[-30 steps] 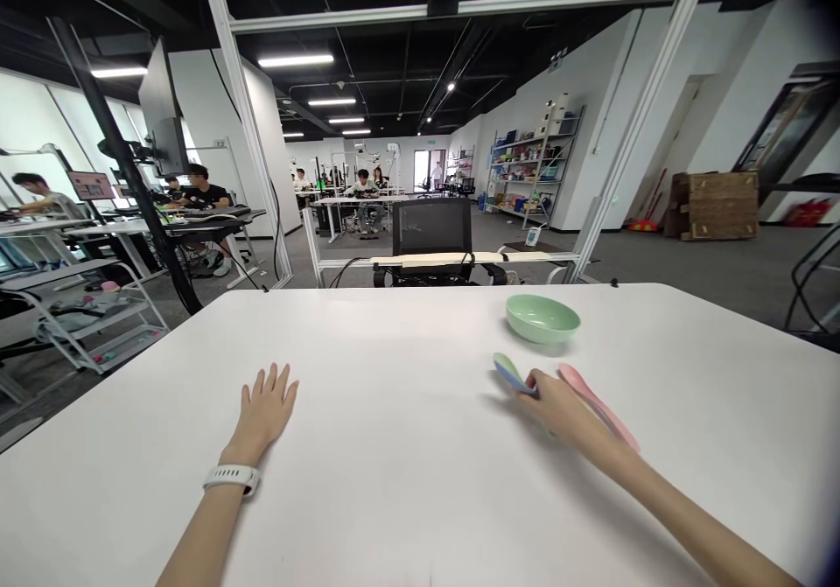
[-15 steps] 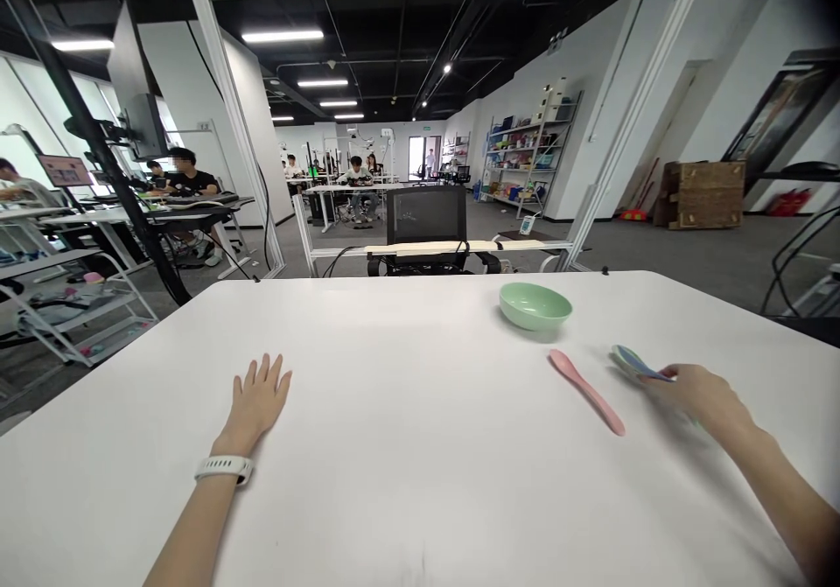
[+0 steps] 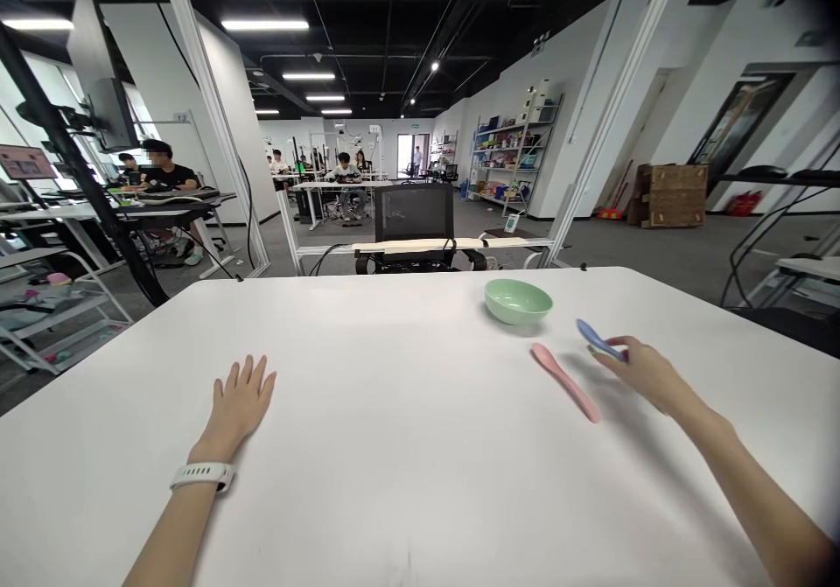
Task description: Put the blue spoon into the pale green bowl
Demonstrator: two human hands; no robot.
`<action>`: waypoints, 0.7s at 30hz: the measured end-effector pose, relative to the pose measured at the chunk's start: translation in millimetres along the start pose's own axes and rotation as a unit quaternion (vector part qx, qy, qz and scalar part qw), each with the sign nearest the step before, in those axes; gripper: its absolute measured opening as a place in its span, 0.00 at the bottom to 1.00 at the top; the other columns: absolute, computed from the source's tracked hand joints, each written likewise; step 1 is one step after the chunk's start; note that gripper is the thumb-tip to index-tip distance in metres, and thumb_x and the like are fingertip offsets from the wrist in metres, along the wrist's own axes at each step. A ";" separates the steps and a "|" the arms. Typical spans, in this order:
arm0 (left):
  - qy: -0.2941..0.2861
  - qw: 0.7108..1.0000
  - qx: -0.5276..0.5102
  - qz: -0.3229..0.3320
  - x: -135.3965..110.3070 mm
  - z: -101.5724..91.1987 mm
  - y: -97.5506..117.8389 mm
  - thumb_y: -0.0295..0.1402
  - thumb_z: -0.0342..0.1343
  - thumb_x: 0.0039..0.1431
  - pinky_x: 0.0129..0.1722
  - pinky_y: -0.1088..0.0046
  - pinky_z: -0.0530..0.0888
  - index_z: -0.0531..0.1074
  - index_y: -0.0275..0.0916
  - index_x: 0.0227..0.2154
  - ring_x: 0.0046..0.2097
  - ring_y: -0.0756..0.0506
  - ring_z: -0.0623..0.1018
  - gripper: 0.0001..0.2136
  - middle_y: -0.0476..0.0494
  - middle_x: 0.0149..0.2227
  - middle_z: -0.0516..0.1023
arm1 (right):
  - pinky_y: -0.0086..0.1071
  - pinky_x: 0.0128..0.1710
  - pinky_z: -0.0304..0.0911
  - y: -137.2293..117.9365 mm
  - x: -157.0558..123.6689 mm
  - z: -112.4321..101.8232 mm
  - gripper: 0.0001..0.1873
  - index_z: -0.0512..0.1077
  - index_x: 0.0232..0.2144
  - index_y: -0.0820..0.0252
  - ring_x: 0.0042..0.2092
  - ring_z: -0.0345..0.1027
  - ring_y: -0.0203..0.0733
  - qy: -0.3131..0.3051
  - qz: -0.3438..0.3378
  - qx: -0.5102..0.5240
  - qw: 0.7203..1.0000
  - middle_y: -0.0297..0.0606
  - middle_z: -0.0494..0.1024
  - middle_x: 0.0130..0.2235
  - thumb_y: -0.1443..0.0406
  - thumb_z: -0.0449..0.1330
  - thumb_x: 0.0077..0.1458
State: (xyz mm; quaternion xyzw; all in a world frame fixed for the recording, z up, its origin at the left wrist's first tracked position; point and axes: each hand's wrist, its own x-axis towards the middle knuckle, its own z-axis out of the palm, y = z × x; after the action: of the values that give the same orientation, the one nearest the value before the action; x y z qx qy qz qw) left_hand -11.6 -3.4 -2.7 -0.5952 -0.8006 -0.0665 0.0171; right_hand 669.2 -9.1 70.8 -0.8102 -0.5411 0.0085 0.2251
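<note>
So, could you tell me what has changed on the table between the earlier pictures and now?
The right hand has moved rightward, away from the pink spoon, still holding the blue spoon. The pink spoon, the green bowl and the flat left hand have stayed as they were.

Someone is standing at a white table (image 3: 394, 499), their left hand (image 3: 240, 403) resting flat with a watch (image 3: 202, 477) on the wrist, their right hand (image 3: 647, 375) pinching a blue spoon (image 3: 597, 339). A pink spoon (image 3: 564, 381) is lying just beside that hand, near a green bowl (image 3: 518, 302).
</note>
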 end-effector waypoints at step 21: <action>-0.007 1.000 -0.021 0.002 4.6 -1.9 -2.0 0.45 0.31 0.74 0.77 0.36 0.57 0.59 0.33 0.79 0.81 0.28 0.57 0.37 0.29 0.82 0.55 | 0.35 0.32 0.54 -136.9 -107.5 48.4 0.19 0.57 0.27 0.51 0.31 0.68 0.43 -0.175 -0.101 0.060 0.978 0.38 0.75 0.31 0.60 0.54 0.72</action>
State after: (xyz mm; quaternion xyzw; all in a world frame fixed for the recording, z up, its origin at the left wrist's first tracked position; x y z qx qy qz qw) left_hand -14.9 0.2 -0.6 -0.5973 -0.7981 -0.0790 -0.0003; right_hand 492.7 -43.6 53.8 -0.7221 -0.6498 0.1598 0.1754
